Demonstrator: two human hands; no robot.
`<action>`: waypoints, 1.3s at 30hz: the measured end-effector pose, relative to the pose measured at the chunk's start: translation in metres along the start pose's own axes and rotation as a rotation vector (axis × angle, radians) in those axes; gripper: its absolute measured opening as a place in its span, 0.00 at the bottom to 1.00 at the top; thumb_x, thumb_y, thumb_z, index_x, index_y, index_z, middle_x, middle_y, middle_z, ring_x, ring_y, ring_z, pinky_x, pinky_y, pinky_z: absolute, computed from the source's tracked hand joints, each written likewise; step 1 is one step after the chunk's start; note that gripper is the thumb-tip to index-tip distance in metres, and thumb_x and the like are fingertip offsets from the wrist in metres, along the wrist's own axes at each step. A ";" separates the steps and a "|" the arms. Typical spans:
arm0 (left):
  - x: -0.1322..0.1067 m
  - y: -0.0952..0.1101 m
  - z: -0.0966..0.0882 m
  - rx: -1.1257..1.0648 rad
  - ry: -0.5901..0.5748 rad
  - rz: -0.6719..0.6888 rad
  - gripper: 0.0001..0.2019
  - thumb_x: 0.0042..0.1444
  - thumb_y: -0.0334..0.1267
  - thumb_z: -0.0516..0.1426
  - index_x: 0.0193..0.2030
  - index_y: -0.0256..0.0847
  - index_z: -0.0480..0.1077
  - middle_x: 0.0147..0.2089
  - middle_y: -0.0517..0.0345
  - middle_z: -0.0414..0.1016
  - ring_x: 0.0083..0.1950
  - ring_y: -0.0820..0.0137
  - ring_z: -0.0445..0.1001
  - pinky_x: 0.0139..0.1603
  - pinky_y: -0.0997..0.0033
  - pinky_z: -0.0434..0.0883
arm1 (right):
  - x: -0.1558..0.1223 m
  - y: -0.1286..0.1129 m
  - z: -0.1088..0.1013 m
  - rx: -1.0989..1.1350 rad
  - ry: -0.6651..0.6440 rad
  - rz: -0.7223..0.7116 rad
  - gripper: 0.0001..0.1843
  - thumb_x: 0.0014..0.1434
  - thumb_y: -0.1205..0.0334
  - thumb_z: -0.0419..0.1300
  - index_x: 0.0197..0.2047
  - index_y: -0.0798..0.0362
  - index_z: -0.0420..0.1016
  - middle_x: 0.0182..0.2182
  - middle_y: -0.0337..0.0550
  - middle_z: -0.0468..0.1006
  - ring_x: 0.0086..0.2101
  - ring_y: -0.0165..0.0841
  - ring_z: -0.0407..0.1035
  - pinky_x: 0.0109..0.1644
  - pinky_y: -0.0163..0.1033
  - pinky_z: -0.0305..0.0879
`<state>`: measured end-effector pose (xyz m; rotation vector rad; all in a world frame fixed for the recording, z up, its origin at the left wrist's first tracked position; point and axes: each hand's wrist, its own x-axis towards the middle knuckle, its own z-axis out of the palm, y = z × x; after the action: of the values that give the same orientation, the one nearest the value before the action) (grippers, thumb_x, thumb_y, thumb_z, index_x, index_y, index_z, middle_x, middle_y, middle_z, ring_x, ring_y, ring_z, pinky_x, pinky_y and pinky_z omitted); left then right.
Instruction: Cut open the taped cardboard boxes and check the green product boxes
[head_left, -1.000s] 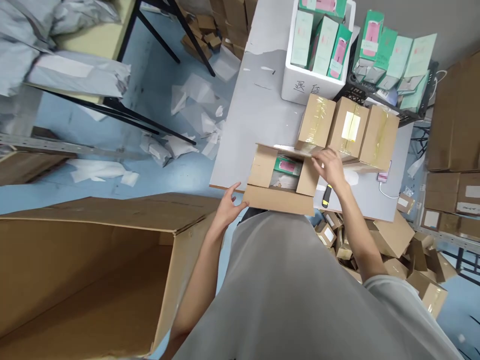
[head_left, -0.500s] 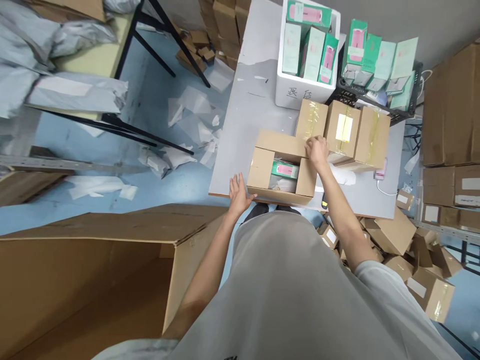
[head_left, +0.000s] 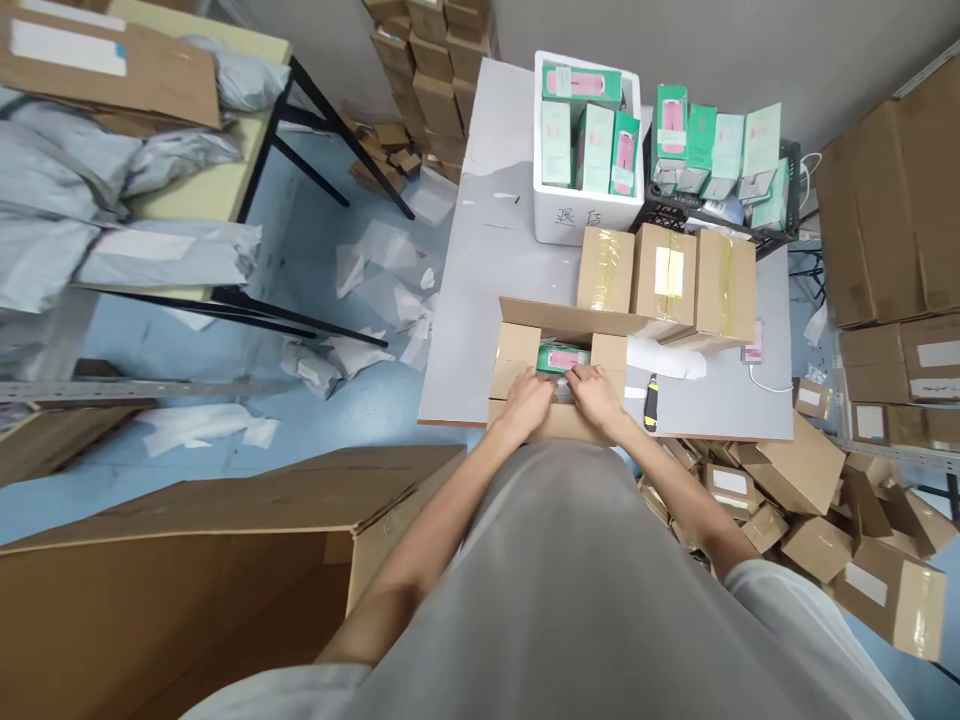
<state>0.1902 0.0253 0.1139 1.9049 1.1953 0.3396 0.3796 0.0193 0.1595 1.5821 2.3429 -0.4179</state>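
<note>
An open cardboard box (head_left: pixel 516 360) stands at the table's front edge with its flaps spread. Inside it lies a green box with a pink picture (head_left: pixel 564 358), with pale wrapping in front. My left hand (head_left: pixel 528 400) reaches over the front flap into the opening, fingers curled down at the wrapping. Beside it, my right hand (head_left: pixel 595 396) does likewise, its fingertips bent in close to the green box. Both hands look closed, but the fingertips are partly hidden and what they grip cannot be made out. A black and yellow utility knife (head_left: pixel 651 403) lies to the right.
Taped cartons (head_left: pixel 726 290) stand in a row behind. Further back are a white foam bin (head_left: pixel 577 225) and a black crate (head_left: pixel 765 240) holding green boxes. A phone (head_left: pixel 752 342) with a cable lies right. A large open carton (head_left: pixel 405 520) is at my left; boxes litter the floor.
My left hand has moved from the table beside the box into its opening. My right hand has left the back right flap and come to the opening too. The back flap now stands raised.
</note>
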 end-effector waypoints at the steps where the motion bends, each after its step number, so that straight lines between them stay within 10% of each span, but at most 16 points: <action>1: 0.005 0.001 0.000 0.027 -0.015 -0.020 0.17 0.66 0.31 0.56 0.36 0.41 0.87 0.39 0.31 0.84 0.60 0.36 0.77 0.66 0.37 0.71 | -0.003 -0.001 -0.001 -0.021 -0.010 -0.005 0.19 0.78 0.72 0.53 0.61 0.55 0.83 0.56 0.60 0.85 0.56 0.50 0.77 0.63 0.50 0.66; 4: -0.003 -0.002 -0.009 0.054 0.001 -0.016 0.16 0.66 0.34 0.57 0.31 0.45 0.85 0.36 0.33 0.82 0.57 0.37 0.76 0.64 0.38 0.70 | -0.016 0.004 -0.010 -0.046 0.046 -0.017 0.19 0.80 0.70 0.51 0.60 0.56 0.83 0.53 0.60 0.86 0.55 0.52 0.76 0.61 0.51 0.64; 11: -0.063 -0.029 -0.068 0.182 0.279 -0.103 0.21 0.75 0.45 0.51 0.57 0.46 0.86 0.49 0.37 0.85 0.54 0.40 0.77 0.62 0.41 0.70 | -0.072 0.048 -0.022 -0.015 0.343 0.187 0.20 0.83 0.59 0.51 0.63 0.54 0.82 0.48 0.56 0.86 0.50 0.50 0.74 0.55 0.50 0.58; 17: -0.065 -0.035 -0.088 0.286 0.242 -0.264 0.21 0.74 0.40 0.50 0.63 0.39 0.79 0.55 0.37 0.86 0.55 0.44 0.80 0.64 0.45 0.72 | -0.080 0.062 -0.022 -0.021 0.315 0.332 0.15 0.81 0.61 0.54 0.55 0.54 0.82 0.49 0.55 0.85 0.49 0.48 0.72 0.54 0.47 0.56; 27: -0.025 0.048 -0.055 0.335 0.163 -0.319 0.27 0.74 0.40 0.58 0.74 0.25 0.71 0.68 0.23 0.78 0.66 0.37 0.76 0.65 0.44 0.73 | -0.003 0.013 -0.006 -0.148 0.132 0.623 0.27 0.75 0.75 0.46 0.69 0.67 0.77 0.63 0.77 0.79 0.61 0.56 0.70 0.62 0.53 0.59; 33: -0.015 0.037 -0.044 0.325 0.147 -0.315 0.31 0.73 0.39 0.60 0.79 0.27 0.67 0.79 0.22 0.68 0.80 0.32 0.65 0.77 0.37 0.68 | 0.083 0.017 0.014 -0.008 -0.140 0.605 0.25 0.74 0.74 0.52 0.67 0.66 0.81 0.63 0.76 0.80 0.64 0.52 0.70 0.66 0.51 0.59; 39: -0.022 0.012 -0.036 0.264 0.135 -0.290 0.30 0.73 0.38 0.60 0.78 0.28 0.69 0.77 0.26 0.72 0.81 0.35 0.66 0.80 0.39 0.66 | 0.099 0.011 0.038 0.012 -0.176 0.620 0.25 0.75 0.76 0.52 0.69 0.68 0.79 0.64 0.75 0.80 0.66 0.50 0.69 0.68 0.48 0.61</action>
<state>0.1644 0.0226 0.1489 1.9157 1.6516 0.1606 0.3573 0.0930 0.0854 2.0617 1.6095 -0.4003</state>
